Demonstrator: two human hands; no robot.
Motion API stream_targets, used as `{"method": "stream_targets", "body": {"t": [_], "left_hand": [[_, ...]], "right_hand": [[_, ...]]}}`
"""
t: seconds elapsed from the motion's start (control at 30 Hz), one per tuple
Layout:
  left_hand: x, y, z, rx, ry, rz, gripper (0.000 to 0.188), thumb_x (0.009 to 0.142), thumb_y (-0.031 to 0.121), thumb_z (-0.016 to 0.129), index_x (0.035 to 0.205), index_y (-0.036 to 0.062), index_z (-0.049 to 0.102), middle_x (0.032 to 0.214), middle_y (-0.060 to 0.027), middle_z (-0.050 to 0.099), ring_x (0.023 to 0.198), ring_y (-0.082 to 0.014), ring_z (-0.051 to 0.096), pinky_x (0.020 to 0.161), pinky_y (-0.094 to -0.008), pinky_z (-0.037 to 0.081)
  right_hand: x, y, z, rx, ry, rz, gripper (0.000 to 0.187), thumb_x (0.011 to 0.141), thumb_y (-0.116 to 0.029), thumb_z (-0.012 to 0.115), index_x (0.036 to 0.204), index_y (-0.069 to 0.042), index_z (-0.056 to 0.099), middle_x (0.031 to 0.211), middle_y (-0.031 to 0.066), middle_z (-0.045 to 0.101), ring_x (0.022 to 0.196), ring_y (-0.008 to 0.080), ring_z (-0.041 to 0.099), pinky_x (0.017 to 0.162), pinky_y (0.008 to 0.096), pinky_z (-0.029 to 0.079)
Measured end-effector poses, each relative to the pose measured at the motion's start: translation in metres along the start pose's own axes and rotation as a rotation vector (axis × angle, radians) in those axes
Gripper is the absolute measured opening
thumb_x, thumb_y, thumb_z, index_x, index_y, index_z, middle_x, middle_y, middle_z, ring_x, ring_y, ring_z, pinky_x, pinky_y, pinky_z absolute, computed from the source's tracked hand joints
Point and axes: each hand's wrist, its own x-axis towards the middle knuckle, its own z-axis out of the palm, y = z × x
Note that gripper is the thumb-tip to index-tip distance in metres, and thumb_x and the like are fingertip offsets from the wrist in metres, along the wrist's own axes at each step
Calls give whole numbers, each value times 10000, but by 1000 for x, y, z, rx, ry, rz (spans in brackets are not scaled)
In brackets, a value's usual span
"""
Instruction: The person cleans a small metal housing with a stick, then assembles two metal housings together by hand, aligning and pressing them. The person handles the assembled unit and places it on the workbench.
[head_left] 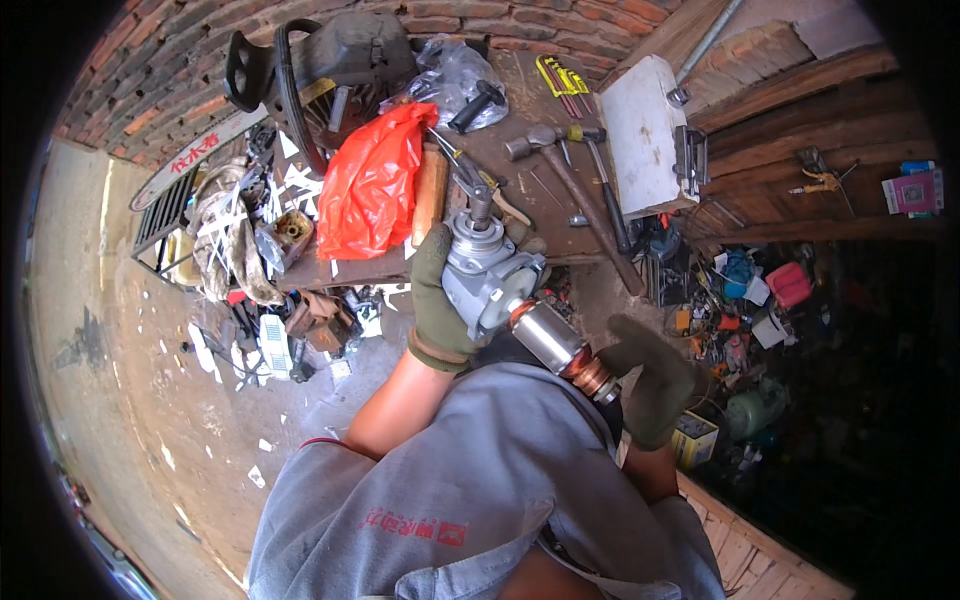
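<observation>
Gear housing [500, 285] and armature [548, 335] sit joined in front of my chest, just off the bench's [518, 78] near edge. My left hand [438, 310] is wrapped around the housing; my right hand [655, 380] is loosely opened beside the armature's lower end — whether it touches, I cannot tell. With that heavy-looking rotor jutting to one side, I judge the pair could twist in my single grip, mainly if my glove fabric slides on smooth metal. A fall might nick the windings or bend the shaft.

The housing is dull grey cast metal, all rounded shoulders and a circular flange. Out of it runs a bright, polished cylinder, then reddish-brown copper bands stepping down to a narrow tip. Dull olive cloth covers my fingers. Behind, a red plastic bag [375, 185] lies glossy and crinkled — beside it, a rough-grained wooden block [430, 195].
</observation>
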Motion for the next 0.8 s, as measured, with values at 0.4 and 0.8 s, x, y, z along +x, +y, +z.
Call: {"method": "stream_targets", "body": {"t": [0.4,0.8], "left_hand": [[-18,-27,9,47,-42,-132,540,1020,459,534,1351,34,571,1241,-194,664,1149,-355,645,1047,-520,494],[-24,-35,27,210,80,-39,568,1044,503,454,1359,41,557,1187,-157,674,1007,-256,671,915,-391,550]], "right_hand": [[134,-17,19,-33,-501,111,423,992,-257,659,1300,29,617,1048,92,716,870,93,626,767,261,522],[166,-3,53,-158,-803,383,394,923,-317,736,1124,21,717,928,90,739,804,100,665,698,278,548]]}}
